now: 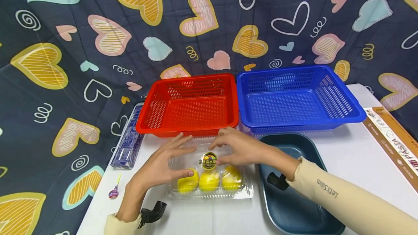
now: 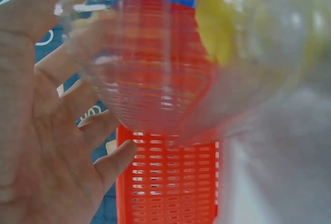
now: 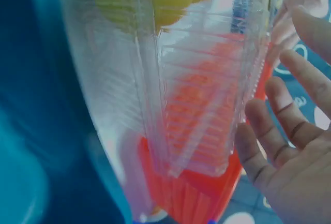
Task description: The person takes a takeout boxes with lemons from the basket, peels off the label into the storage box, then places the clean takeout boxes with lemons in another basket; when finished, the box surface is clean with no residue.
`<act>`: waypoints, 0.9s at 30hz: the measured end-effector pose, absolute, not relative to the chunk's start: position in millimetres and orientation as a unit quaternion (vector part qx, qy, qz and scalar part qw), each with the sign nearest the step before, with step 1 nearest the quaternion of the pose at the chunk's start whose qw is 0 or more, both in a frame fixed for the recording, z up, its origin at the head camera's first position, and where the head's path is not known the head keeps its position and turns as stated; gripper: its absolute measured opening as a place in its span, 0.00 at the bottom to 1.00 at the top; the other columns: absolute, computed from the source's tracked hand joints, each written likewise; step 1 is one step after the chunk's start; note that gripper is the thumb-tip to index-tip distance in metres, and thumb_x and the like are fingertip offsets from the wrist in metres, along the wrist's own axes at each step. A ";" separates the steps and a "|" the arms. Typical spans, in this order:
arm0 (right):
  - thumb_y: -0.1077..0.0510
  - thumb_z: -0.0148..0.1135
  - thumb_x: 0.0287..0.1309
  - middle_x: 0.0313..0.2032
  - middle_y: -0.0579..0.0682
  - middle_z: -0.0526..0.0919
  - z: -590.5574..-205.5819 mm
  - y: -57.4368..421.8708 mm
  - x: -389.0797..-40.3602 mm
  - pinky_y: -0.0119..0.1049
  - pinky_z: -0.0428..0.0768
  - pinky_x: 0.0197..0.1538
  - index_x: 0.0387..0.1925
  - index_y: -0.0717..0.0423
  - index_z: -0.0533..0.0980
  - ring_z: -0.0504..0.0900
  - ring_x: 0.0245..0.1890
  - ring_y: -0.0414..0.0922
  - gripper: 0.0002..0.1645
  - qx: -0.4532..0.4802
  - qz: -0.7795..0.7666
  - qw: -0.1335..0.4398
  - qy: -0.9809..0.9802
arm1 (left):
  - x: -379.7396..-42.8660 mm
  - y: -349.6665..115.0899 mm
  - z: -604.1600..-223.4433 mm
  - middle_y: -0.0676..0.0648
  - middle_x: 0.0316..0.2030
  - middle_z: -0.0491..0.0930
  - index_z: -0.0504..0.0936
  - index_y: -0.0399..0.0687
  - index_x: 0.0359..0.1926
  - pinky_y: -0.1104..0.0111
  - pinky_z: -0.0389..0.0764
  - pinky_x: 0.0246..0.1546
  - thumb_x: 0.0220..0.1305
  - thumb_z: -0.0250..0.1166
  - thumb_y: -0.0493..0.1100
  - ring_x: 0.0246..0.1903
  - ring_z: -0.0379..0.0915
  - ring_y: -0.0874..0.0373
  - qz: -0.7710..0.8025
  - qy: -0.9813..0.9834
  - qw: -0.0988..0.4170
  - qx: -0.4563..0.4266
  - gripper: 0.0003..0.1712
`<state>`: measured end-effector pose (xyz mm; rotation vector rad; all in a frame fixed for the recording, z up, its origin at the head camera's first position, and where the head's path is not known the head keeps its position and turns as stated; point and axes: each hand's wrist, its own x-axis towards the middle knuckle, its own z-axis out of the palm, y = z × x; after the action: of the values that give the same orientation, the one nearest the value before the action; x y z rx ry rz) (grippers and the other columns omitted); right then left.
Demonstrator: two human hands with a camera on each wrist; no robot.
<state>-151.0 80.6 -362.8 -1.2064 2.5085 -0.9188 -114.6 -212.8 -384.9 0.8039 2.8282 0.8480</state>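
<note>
A clear plastic fruit box [image 1: 246, 188] lies on the white cloth in front of the red basket, with a round dark label [image 1: 209, 160] on its lid. Three yellow fruits [image 1: 209, 180] sit in a row along its near side. My left hand [image 1: 163, 164] is spread over the box's left part, thumb toward the fruit. Over the far right part hovers my right hand [image 1: 243, 148], fingers loosely bent, thumb by the label. Both wrist views show the box's ribbed clear wall [image 3: 201, 105] beside spread fingers that grip nothing.
Behind the box stand a red basket [image 1: 187, 132] and a blue basket [image 1: 303, 122]. A dark teal tray [image 1: 294, 206] is at the right, under my right forearm. A pasta box [image 1: 393, 144] lies far right; a lollipop [image 1: 114, 191] and a dark blue patterned pack [image 1: 127, 148] lie left.
</note>
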 end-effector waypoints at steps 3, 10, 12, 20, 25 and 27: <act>0.52 0.75 0.56 0.45 0.47 0.82 -363.7 73.3 -153.1 0.38 0.75 0.51 0.54 0.47 0.84 0.75 0.50 0.47 0.23 -0.417 -0.295 0.109 0.852 | -115.3 -213.6 -388.3 0.59 0.77 0.62 0.81 0.63 0.65 0.32 0.56 0.71 0.51 0.79 0.59 0.81 0.45 0.48 0.279 0.923 0.049 0.259 0.38; 0.52 0.76 0.56 0.46 0.49 0.79 -366.2 61.2 -156.8 0.39 0.68 0.50 0.56 0.41 0.83 0.69 0.48 0.47 0.25 -0.410 -0.298 0.139 0.851 | -115.2 -214.1 -391.2 0.58 0.77 0.62 0.81 0.62 0.65 0.32 0.55 0.72 0.50 0.79 0.60 0.81 0.44 0.49 0.290 0.921 0.058 0.253 0.39; 0.52 0.76 0.55 0.45 0.49 0.79 -368.1 59.0 -157.4 0.39 0.66 0.49 0.56 0.40 0.84 0.68 0.47 0.46 0.25 -0.406 -0.299 0.142 0.852 | -115.1 -213.8 -391.2 0.59 0.77 0.62 0.81 0.63 0.65 0.32 0.56 0.72 0.50 0.79 0.60 0.81 0.44 0.49 0.294 0.920 0.058 0.251 0.39; 0.55 0.74 0.57 0.45 0.50 0.78 -371.6 55.2 -157.6 0.41 0.64 0.50 0.55 0.42 0.85 0.66 0.47 0.44 0.23 -0.395 -0.284 0.138 0.863 | -116.0 -212.8 -392.8 0.60 0.77 0.62 0.81 0.61 0.65 0.32 0.57 0.72 0.50 0.80 0.57 0.81 0.45 0.48 0.307 0.917 0.060 0.247 0.39; 0.56 0.72 0.58 0.45 0.49 0.77 -373.3 54.1 -158.2 0.42 0.62 0.50 0.53 0.40 0.85 0.66 0.47 0.44 0.20 -0.396 -0.273 0.138 0.866 | -116.8 -213.0 -395.3 0.60 0.77 0.62 0.81 0.59 0.65 0.32 0.58 0.71 0.49 0.81 0.56 0.81 0.44 0.48 0.319 0.914 0.065 0.244 0.39; 0.57 0.72 0.59 0.44 0.49 0.77 -373.6 53.7 -158.3 0.42 0.62 0.50 0.52 0.40 0.86 0.65 0.46 0.44 0.19 -0.396 -0.273 0.138 0.866 | -117.0 -213.5 -397.0 0.61 0.77 0.62 0.81 0.59 0.65 0.31 0.58 0.71 0.49 0.80 0.57 0.81 0.44 0.48 0.322 0.913 0.066 0.243 0.40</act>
<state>-158.3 53.7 -373.6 -1.1456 2.5042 -0.7893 -117.0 -213.5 -397.0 0.7323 2.7516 0.9713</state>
